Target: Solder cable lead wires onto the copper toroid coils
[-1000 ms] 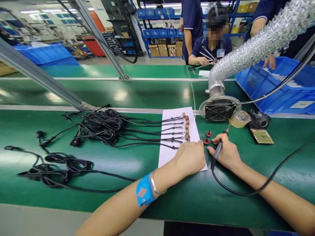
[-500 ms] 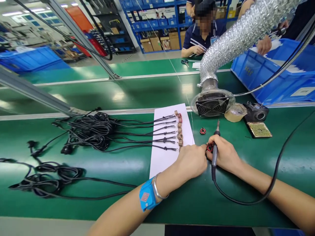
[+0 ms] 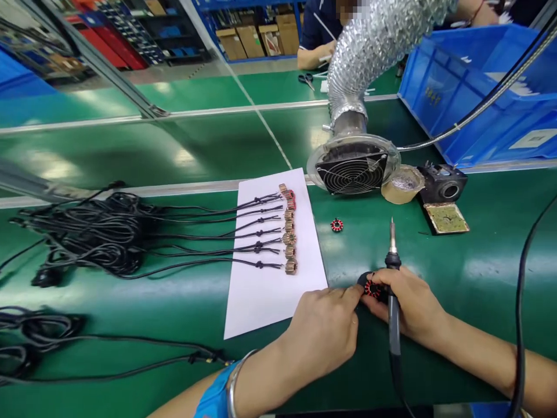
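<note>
Red-and-black wound coil [image 3: 372,288] sat pinched at the left hand [image 3: 324,334] fingertips. The right hand [image 3: 413,307] touched it while clasping a soldering iron [image 3: 393,273], tip pointing away. Beyond the grip lay a second coil [image 3: 336,224], then the extractor fan [image 3: 352,171].

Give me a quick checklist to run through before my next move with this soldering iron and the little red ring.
1. Small red-and-black ring part pinched between left hand and right hand fingertips: ok.
2. Black-handled soldering iron in the right hand's grip, metal tip pointing away from the fingers: ok.
3. Tip clear of the white paper sheet and black cables: ok.
4. Round grey fume fan facing the hands: ok.
5. Tip hot enough: cannot tell.
6. Second red-and-black ring lying apart on the green table: ok.
</note>
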A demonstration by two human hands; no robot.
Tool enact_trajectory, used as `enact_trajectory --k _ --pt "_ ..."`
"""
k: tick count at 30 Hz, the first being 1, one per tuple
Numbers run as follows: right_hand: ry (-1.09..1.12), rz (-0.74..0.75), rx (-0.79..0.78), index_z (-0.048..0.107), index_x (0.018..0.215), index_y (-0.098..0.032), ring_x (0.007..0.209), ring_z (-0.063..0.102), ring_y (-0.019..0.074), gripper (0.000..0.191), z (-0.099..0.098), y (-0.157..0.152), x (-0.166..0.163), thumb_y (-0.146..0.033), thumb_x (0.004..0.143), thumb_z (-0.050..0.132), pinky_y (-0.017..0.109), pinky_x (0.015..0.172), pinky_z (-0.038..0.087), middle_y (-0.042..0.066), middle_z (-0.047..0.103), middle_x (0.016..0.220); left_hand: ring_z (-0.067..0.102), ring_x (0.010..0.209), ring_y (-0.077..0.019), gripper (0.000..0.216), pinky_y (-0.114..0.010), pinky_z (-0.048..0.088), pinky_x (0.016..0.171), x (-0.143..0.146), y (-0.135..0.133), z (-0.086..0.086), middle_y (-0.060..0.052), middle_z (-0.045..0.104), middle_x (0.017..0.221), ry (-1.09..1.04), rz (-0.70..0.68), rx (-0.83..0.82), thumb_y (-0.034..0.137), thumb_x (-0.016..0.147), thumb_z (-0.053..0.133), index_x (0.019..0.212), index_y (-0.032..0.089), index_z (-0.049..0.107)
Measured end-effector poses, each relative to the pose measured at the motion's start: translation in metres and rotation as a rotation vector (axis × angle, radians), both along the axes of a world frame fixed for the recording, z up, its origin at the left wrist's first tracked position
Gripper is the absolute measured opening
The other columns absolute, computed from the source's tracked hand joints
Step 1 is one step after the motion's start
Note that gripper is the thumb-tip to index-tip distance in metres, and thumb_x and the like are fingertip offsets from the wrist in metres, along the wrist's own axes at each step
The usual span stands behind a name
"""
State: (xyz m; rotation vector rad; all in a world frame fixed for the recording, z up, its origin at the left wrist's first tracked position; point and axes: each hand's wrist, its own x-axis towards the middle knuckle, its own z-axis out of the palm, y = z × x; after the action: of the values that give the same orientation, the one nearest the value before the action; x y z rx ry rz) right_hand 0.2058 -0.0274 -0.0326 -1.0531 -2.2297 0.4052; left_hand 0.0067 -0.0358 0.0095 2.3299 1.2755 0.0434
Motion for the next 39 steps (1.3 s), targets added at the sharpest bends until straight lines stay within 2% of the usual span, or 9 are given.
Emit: enact_trajectory --k 6,15,19,22,25,27,32,35,39 --pt "0.159 0.086 -0.303 0.046 0.117 -0.022 0.081 0.061 0.0146 0.035 0.007 0.004 0.007 -0.011 0.085 0.056 0.026 0.072 0.053 0.003 0.064 0.094 0.070 0.067 -0.0239 0.046 -0.038 0.057 0.059 -0.005 -0.004 -0.010 -0.010 0.074 0.087 -0.070 -0.033 0.088 0.013 0.082 0.039 0.123 0.011 0.059" --pt "0.151 -0.061 -0.027 0.050 0.104 -0.019 0.076 0.056 0.0188 0.019 -0.010 -0.005 -0.009 -0.019 0.088 0.062 0.031 0.069 0.051 0.004 0.065 0.088 0.066 0.057 -0.0194 0.046 -0.031 0.052 0.053 -0.008 -0.003 -0.007 -0.009 0.073 0.077 -0.167 -0.023 0.120 0.011 0.082 0.035 0.118 0.007 0.063" --pt "0.124 -0.093 -0.035 0.050 0.102 -0.019 0.075 0.055 0.0194 0.020 -0.008 -0.006 -0.007 -0.025 0.089 0.064 0.031 0.067 0.051 0.004 0.063 0.084 0.066 0.060 -0.0192 0.047 -0.031 0.050 0.055 -0.010 -0.001 -0.005 -0.009 0.074 0.083 -0.188 0.019 0.010 0.013 0.084 0.035 0.123 0.009 0.061" --pt "0.131 -0.088 -0.137 0.050 0.106 -0.019 0.076 0.056 0.0192 0.035 -0.003 -0.004 0.003 -0.031 0.082 0.073 0.031 0.065 0.051 0.004 0.063 0.088 0.062 0.059 -0.0162 0.042 -0.028 0.046 0.057 -0.010 0.003 0.001 -0.005 0.072 0.080 -0.219 0.127 -0.123 0.019 0.089 0.037 0.122 0.014 0.062" --pt "0.209 -0.074 -0.086 0.049 0.110 -0.019 0.080 0.059 0.0190 0.039 0.005 -0.004 0.011 -0.023 0.079 0.074 0.033 0.071 0.052 0.005 0.064 0.093 0.046 0.048 -0.0115 0.031 -0.024 0.034 0.048 -0.006 0.012 0.007 0.003 0.055 0.057 -0.260 0.276 -0.309 0.034 0.093 0.040 0.097 0.018 0.066" --pt "0.277 -0.047 0.011 0.050 0.107 -0.019 0.081 0.061 0.0177 0.033 0.009 -0.006 0.013 -0.011 0.080 0.067 0.033 0.077 0.051 0.003 0.065 0.091 0.039 0.049 -0.0104 0.037 -0.023 0.029 0.047 -0.001 0.019 0.011 0.005 0.043 0.052 -0.305 0.313 -0.410 0.043 0.094 0.040 0.077 0.018 0.062" --pt "0.240 -0.096 0.013 0.054 0.099 -0.018 0.068 0.057 0.0111 0.026 0.014 -0.010 0.009 -0.004 0.080 0.062 0.025 0.065 0.048 0.000 0.064 0.082 0.035 0.050 -0.0106 0.049 -0.025 0.023 0.045 0.015 0.034 0.013 0.004 0.039 0.050 -0.317 0.309 -0.520 0.054 0.090 0.042 0.062 0.018 0.058" --pt "0.242 -0.100 0.010 0.055 0.099 -0.018 0.069 0.057 0.0102 0.025 0.013 -0.011 0.007 -0.004 0.080 0.062 0.024 0.066 0.048 0.000 0.064 0.084 0.034 0.050 -0.0107 0.040 -0.025 0.023 0.045 0.017 0.037 0.009 0.004 0.041 0.051 -0.334 0.343 -0.565 0.046 0.087 0.048 0.061 0.018 0.058" --pt "0.250 -0.100 -0.003 0.056 0.099 -0.019 0.068 0.057 0.0099 0.025 0.013 -0.010 0.006 -0.004 0.080 0.062 0.023 0.064 0.048 -0.001 0.065 0.083 0.045 0.058 -0.0112 0.023 -0.023 0.033 0.054 0.012 0.038 -0.004 0.002 0.057 0.064 -0.478 0.387 -0.659 0.029 0.084 0.047 0.071 0.017 0.063"
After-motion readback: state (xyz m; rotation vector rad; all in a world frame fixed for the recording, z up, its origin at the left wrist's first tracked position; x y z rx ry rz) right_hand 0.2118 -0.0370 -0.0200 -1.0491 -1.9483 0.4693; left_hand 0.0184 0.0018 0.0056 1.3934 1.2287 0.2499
